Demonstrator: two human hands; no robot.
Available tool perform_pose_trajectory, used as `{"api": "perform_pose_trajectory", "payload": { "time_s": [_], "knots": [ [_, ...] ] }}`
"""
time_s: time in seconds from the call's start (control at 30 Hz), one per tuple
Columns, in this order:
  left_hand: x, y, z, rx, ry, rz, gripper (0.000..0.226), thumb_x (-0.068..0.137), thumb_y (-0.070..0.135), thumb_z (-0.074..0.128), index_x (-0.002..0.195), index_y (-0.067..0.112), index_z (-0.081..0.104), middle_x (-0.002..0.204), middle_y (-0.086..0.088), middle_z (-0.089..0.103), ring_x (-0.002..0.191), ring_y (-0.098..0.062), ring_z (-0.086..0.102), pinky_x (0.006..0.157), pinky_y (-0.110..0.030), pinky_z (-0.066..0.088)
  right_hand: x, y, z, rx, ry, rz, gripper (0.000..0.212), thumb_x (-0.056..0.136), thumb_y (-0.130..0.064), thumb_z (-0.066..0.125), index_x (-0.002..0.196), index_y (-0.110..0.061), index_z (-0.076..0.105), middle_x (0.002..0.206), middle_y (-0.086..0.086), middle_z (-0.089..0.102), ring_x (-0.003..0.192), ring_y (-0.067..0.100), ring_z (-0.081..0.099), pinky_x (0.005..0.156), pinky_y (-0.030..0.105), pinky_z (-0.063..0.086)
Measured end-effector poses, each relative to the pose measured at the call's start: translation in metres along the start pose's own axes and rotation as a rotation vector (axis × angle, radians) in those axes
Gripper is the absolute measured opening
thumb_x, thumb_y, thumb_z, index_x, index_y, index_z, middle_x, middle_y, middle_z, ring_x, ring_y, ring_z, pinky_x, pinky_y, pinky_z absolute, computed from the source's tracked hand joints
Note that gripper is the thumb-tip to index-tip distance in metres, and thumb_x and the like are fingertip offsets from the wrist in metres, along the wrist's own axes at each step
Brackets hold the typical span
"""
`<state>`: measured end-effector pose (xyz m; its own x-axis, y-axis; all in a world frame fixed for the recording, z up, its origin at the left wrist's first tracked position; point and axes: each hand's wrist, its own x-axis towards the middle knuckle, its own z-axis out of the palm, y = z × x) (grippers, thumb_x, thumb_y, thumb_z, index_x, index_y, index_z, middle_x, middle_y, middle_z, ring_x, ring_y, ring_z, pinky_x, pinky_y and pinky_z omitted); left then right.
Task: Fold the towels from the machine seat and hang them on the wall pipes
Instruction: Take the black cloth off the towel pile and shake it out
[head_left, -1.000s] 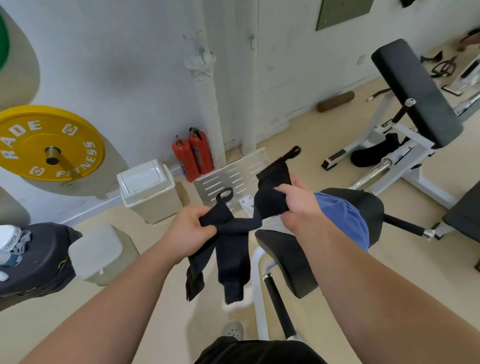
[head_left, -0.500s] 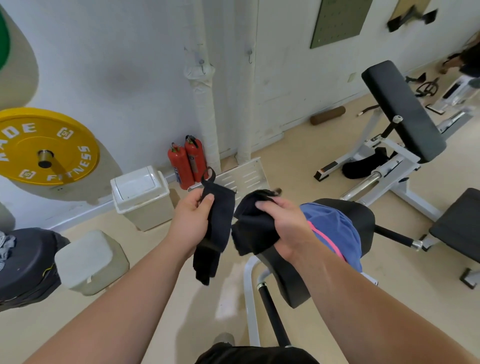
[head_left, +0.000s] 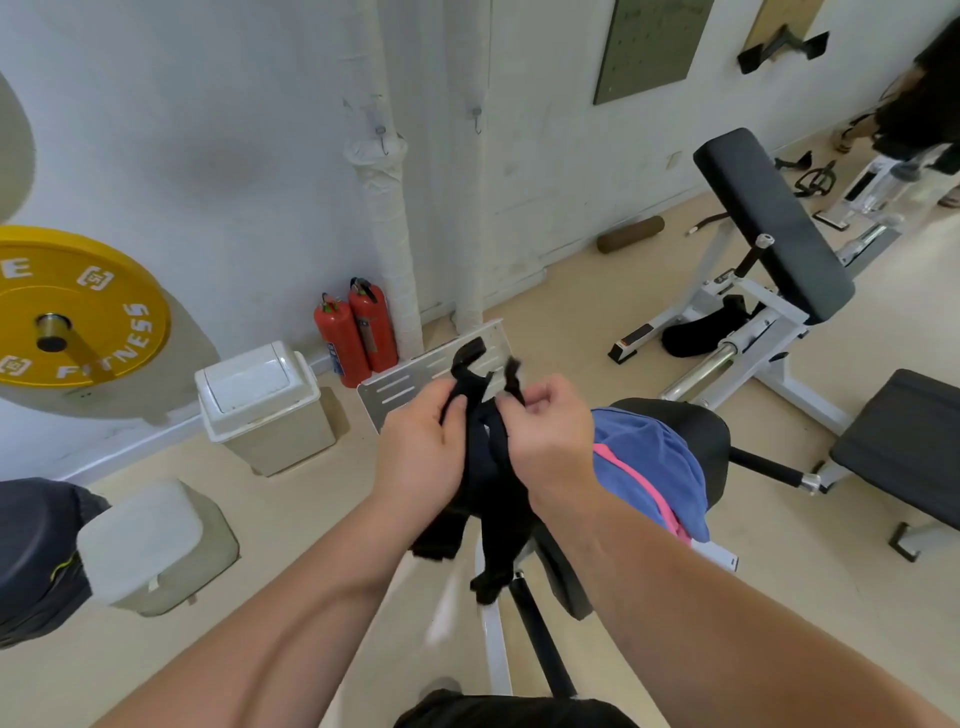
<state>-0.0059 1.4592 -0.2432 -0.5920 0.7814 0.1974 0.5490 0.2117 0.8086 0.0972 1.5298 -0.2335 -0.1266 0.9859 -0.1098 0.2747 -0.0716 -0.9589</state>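
Note:
A black towel (head_left: 491, 499) with loops at its top corners hangs doubled between my hands, in front of the black machine seat (head_left: 675, 431). My left hand (head_left: 421, 452) grips one upper end and my right hand (head_left: 545, 436) pinches the other; the two hands are almost touching. On the seat lies a blue towel (head_left: 649, 457) with a pink stripe. Two white wall pipes (head_left: 387, 218) run up the wall behind, each with a small hook (head_left: 477, 122) beside it.
Two red fire extinguishers (head_left: 358, 332) and a white bin (head_left: 265, 405) stand by the wall. A slotted metal plate (head_left: 426, 374) lies on the floor. A yellow weight plate (head_left: 67, 312) is at left, an incline bench (head_left: 769, 223) at right, a second person (head_left: 919, 104) far right.
My hands have come together, bringing the two top ends of the black towel side by side so it hangs doubled. The camera has tilted up slightly.

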Motion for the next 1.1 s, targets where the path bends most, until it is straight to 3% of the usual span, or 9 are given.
{"api": "perform_pose_trajectory", "payload": {
  "time_s": [0.17, 0.23, 0.33, 0.47, 0.63, 0.73, 0.87, 1.0, 1.1],
  "knots": [
    [-0.002, 0.013, 0.009, -0.369, -0.067, -0.224, 0.022, 0.101, 0.019, 0.051, 0.097, 0.024, 0.072, 0.086, 0.001, 0.076, 0.085, -0.017, 0.071, 0.079, -0.039, 0.056, -0.011, -0.002, 0.008, 0.268, -0.198, -0.008, 0.020, 0.079, -0.027, 0.069, 0.098, -0.028, 0.065, 0.073, 0.007, 0.071, 0.072, 0.023, 0.071, 0.075, 0.043, 0.060],
    [0.000, 0.014, 0.007, -0.475, -0.053, -0.284, 0.024, 0.103, 0.018, 0.050, 0.094, 0.020, 0.072, 0.086, -0.002, 0.076, 0.082, -0.020, 0.070, 0.079, -0.042, 0.055, -0.010, 0.000, 0.005, 0.298, -0.278, -0.020, 0.023, 0.087, -0.016, 0.058, 0.104, -0.030, 0.066, 0.077, 0.005, 0.072, 0.073, 0.020, 0.070, 0.075, 0.038, 0.061],
    [0.002, 0.020, 0.003, -0.607, -0.064, -0.349, 0.026, 0.104, 0.013, 0.049, 0.099, 0.013, 0.074, 0.091, -0.010, 0.077, 0.085, -0.028, 0.072, 0.079, -0.040, 0.055, -0.003, 0.002, -0.002, 0.055, -0.242, -0.213, 0.029, 0.090, -0.012, 0.063, 0.099, -0.039, 0.065, 0.071, -0.007, 0.062, 0.067, 0.008, 0.061, 0.071, 0.035, 0.057],
    [0.006, 0.025, -0.002, -0.736, -0.106, -0.381, 0.027, 0.105, 0.013, 0.047, 0.109, 0.014, 0.073, 0.103, -0.012, 0.077, 0.103, -0.033, 0.071, 0.092, -0.043, 0.057, 0.009, -0.005, -0.013, -0.287, -0.090, -0.427, 0.023, 0.080, -0.036, 0.080, 0.100, -0.032, 0.068, 0.093, -0.017, 0.048, 0.087, -0.002, 0.049, 0.075, 0.007, 0.036],
    [0.010, 0.032, -0.006, -0.892, -0.171, -0.389, 0.029, 0.107, 0.013, 0.044, 0.118, 0.008, 0.069, 0.104, -0.006, 0.078, 0.093, -0.015, 0.074, 0.076, -0.023, 0.059, 0.022, -0.013, -0.017, -0.300, -0.138, -0.391, 0.028, 0.078, -0.039, 0.083, 0.080, -0.028, 0.058, 0.091, -0.012, 0.051, 0.076, 0.009, 0.052, 0.066, 0.021, 0.042],
    [0.017, 0.031, -0.008, -0.921, -0.110, -0.395, 0.028, 0.107, 0.015, 0.045, 0.115, 0.003, 0.068, 0.093, -0.007, 0.076, 0.080, -0.010, 0.072, 0.066, -0.020, 0.056, 0.020, -0.015, -0.022, -0.349, -0.121, -0.482, 0.027, 0.081, -0.036, 0.081, 0.076, -0.025, 0.056, 0.088, -0.015, 0.048, 0.083, 0.009, 0.050, 0.069, 0.012, 0.036],
    [0.039, 0.014, -0.016, -0.828, 0.021, -0.410, 0.025, 0.106, 0.021, 0.049, 0.110, 0.005, 0.068, 0.096, -0.008, 0.072, 0.084, -0.014, 0.069, 0.071, -0.027, 0.058, 0.019, -0.030, -0.037, -0.198, -0.418, -0.402, 0.026, 0.086, -0.023, 0.078, 0.073, -0.021, 0.054, 0.064, -0.009, 0.048, 0.061, 0.007, 0.043, 0.062, 0.022, 0.038],
    [0.059, 0.002, -0.027, -0.702, 0.092, -0.424, 0.024, 0.105, 0.026, 0.052, 0.091, 0.026, 0.071, 0.088, 0.003, 0.072, 0.084, -0.011, 0.067, 0.071, -0.024, 0.053, 0.014, -0.053, -0.048, -0.195, -0.760, -0.323, 0.015, 0.089, -0.010, 0.074, 0.083, -0.023, 0.069, 0.068, -0.005, 0.066, 0.064, 0.006, 0.060, 0.068, 0.020, 0.048],
    [0.061, 0.008, -0.035, -0.707, 0.010, -0.376, 0.023, 0.104, 0.023, 0.053, 0.093, 0.020, 0.072, 0.092, -0.005, 0.070, 0.085, -0.018, 0.065, 0.079, -0.032, 0.054, 0.015, -0.068, -0.046, -0.216, -0.729, -0.357, 0.017, 0.087, -0.010, 0.076, 0.081, -0.025, 0.072, 0.064, -0.016, 0.066, 0.060, -0.003, 0.058, 0.065, 0.012, 0.044]
  ]
}}
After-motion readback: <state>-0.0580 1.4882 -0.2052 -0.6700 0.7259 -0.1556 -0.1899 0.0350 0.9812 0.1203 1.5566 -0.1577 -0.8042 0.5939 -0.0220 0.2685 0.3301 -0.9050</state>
